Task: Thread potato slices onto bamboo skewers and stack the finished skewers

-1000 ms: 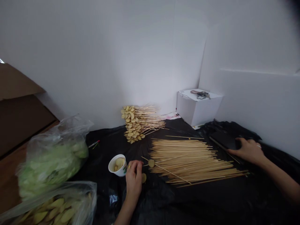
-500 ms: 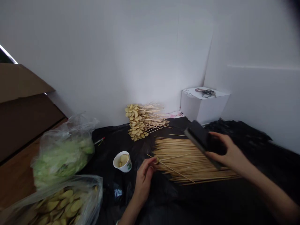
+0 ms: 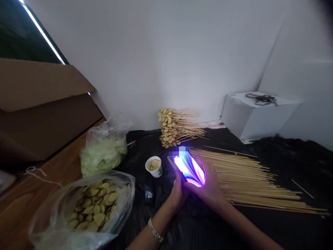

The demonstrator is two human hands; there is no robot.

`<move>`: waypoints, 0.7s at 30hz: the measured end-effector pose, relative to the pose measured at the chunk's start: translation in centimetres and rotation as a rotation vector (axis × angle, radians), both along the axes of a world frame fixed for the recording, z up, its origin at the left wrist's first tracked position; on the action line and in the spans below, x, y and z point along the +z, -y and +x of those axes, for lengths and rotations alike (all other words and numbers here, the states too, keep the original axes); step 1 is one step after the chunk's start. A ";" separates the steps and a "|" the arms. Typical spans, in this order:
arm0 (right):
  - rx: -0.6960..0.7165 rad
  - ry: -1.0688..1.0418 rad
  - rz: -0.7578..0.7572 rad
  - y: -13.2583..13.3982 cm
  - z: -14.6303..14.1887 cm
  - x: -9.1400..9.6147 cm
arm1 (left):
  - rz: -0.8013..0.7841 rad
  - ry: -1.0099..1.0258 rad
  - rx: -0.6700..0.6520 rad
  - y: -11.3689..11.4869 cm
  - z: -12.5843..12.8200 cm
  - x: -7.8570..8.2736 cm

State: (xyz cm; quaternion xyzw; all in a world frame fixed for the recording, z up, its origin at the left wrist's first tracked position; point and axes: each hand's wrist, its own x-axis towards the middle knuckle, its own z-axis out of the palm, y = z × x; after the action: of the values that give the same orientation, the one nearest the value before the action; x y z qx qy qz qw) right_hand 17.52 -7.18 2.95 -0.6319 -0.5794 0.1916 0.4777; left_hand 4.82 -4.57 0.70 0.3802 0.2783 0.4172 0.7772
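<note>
A smartphone (image 3: 189, 168) with a brightly lit purple and blue screen is held over the black sheet. My right hand (image 3: 209, 189) is closed around its right side, thumb across the lower edge. At the phone's left edge is my left hand (image 3: 179, 194), closed against it with the thumb up; a sliver of something pale shows beside these fingers, too small to make out. Many wooden skewers (image 3: 249, 177) lie just right of the hands. A white paper cup (image 3: 157, 173) holding potato slices (image 3: 155, 164) stands to their left.
Skewered potato slices (image 3: 170, 128) are piled by the wall. At left lie an open plastic bag (image 3: 125, 203) of potato slices and a bag of pale green vegetable (image 3: 104, 156), near a cardboard box (image 3: 47, 128). A white box (image 3: 238, 116) stands back right.
My right hand has brought the phone left to my left hand, and its lit screen now faces me. The view has swung left. The skewer by my left hand is no longer visible there.
</note>
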 end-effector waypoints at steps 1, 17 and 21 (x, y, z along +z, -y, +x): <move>-0.002 -0.008 0.001 0.1 -0.3 -0.2 | -0.033 0.071 0.002 0.0 0.1 0.3; 0.249 0.016 -0.110 -1.2 2.9 1.0 | -0.296 0.230 -0.276 -0.4 -0.7 0.9; 0.139 -0.365 -0.115 -3.6 3.0 2.3 | -0.316 0.210 -0.284 -0.4 -0.8 0.7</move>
State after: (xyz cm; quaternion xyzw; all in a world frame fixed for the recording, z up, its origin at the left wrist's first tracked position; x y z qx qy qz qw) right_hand 20.57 -3.58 5.29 -0.5714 -0.5136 0.3683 0.5235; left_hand 4.06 -4.19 1.37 0.2438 0.2018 0.2923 0.9024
